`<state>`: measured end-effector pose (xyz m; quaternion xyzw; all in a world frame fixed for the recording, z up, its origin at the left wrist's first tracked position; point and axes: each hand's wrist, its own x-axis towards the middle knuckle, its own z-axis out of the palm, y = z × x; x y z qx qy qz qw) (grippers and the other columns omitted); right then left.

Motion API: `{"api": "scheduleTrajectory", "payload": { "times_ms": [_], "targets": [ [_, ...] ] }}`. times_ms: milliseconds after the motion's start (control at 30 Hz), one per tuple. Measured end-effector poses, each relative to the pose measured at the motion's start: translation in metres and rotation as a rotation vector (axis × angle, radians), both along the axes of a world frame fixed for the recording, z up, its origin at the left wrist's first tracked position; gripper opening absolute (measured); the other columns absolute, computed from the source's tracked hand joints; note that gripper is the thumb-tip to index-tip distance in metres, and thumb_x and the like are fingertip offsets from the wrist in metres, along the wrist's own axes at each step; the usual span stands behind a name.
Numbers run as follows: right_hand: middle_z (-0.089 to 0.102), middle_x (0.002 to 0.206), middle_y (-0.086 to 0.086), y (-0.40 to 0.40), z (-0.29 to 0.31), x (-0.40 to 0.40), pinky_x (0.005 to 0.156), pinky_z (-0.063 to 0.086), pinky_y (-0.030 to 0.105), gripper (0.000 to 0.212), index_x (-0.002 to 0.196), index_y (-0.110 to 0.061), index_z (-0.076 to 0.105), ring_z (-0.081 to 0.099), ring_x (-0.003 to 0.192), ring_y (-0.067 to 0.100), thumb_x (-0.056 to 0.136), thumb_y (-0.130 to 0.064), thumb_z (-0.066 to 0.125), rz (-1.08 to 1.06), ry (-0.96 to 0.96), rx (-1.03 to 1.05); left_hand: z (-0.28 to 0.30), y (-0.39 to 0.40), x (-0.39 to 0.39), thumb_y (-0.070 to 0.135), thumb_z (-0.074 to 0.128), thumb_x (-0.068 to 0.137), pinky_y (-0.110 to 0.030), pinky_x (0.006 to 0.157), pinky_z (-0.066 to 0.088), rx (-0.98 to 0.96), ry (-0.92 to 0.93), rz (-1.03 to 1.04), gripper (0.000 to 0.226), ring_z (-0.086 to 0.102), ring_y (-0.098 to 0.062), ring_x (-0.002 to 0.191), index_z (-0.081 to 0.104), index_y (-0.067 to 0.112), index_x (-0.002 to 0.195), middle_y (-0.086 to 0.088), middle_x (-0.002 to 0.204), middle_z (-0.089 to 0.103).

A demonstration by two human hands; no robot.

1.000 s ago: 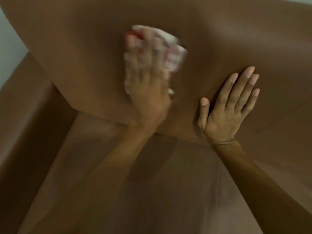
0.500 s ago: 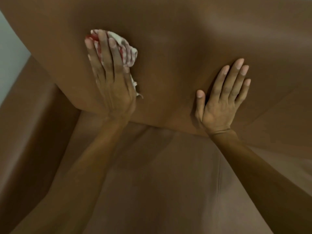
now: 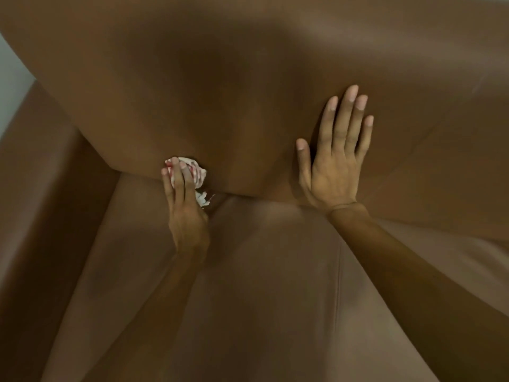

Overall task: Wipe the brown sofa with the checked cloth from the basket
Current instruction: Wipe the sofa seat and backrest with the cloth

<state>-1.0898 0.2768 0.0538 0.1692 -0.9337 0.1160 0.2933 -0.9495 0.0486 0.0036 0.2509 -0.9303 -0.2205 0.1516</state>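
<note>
Head view: brown sofa [image 3: 248, 92] fills the frame, smooth leather-like backrest above, seat cushion below, armrest at left. A sliver of pale wall [image 3: 11, 86] shows at the left edge. The cloth [image 3: 197, 172], red-and-white checked, is bunched into a wad and sits at the bottom edge of the backrest where it meets the seat. Left hand [image 3: 187, 213] presses fingers over the cloth, gripping it. Right hand [image 3: 334, 161] lies flat on the backrest, fingers spread wide, holding nothing.

Pale grey wall [image 3: 11, 86] visible at far left edge, behind the upholstery; plain surface, 1 narrow strip only.
</note>
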Motion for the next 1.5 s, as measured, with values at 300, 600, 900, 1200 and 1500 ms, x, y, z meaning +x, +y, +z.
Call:
{"api": "scheduleTrajectory", "payload": {
  "times_ms": [300,600,900,1200,1500],
  "targets": [
    [-0.004,0.189,0.006,0.128,-0.050,0.114,0.144,0.006,0.046,0.071,0.179,-0.010,0.008,-0.002,0.177,0.021,0.119,-0.037,0.036,0.054,-0.504,-0.084,0.019,0.138,0.022,0.008,0.043,0.117,-0.005,0.131,0.002,0.192,0.036,-0.372,0.059,0.014,-0.037,0.173,0.025,0.000,0.173,-0.014,0.185,0.018],
    [0.002,0.188,0.011,0.438,-0.056,0.238,0.143,0.011,0.045,0.073,0.177,-0.002,0.014,0.004,0.176,0.027,0.117,-0.041,0.026,-0.476,-0.735,-0.123,0.029,0.376,0.068,0.027,0.034,0.111,-0.003,0.130,0.011,0.381,-0.155,-0.802,0.069,0.003,-0.016,0.175,0.017,0.011,0.176,-0.001,0.187,0.011],
    [-0.004,0.188,0.002,0.564,-0.107,0.329,0.144,0.001,0.036,0.074,0.180,-0.014,0.007,-0.003,0.176,0.015,0.117,-0.051,0.020,-0.508,-0.896,-0.186,-0.035,0.517,0.151,0.043,0.048,0.103,-0.042,0.131,0.045,0.035,-0.430,-1.137,0.088,0.010,-0.022,0.174,0.011,0.017,0.178,-0.001,0.188,0.006],
    [0.000,0.189,0.007,0.553,-0.144,0.341,0.145,0.005,0.041,0.069,0.179,-0.010,0.007,0.000,0.177,0.021,0.120,-0.043,0.015,-0.584,-0.765,-0.009,-0.073,0.548,0.137,0.041,0.009,0.118,-0.051,0.142,0.012,-0.275,-0.344,-0.910,0.066,0.004,-0.029,0.175,0.007,0.016,0.179,-0.008,0.188,0.003],
    [0.000,0.189,0.007,0.555,-0.146,0.339,0.145,0.008,0.043,0.069,0.179,-0.009,0.006,-0.002,0.177,0.020,0.119,-0.041,0.017,-0.594,-0.765,-0.026,-0.073,0.558,0.209,0.037,0.048,0.112,-0.054,0.137,0.031,-0.273,-0.357,-1.206,0.081,0.005,-0.029,0.176,0.006,0.019,0.179,-0.005,0.189,-0.001]
  ]
}}
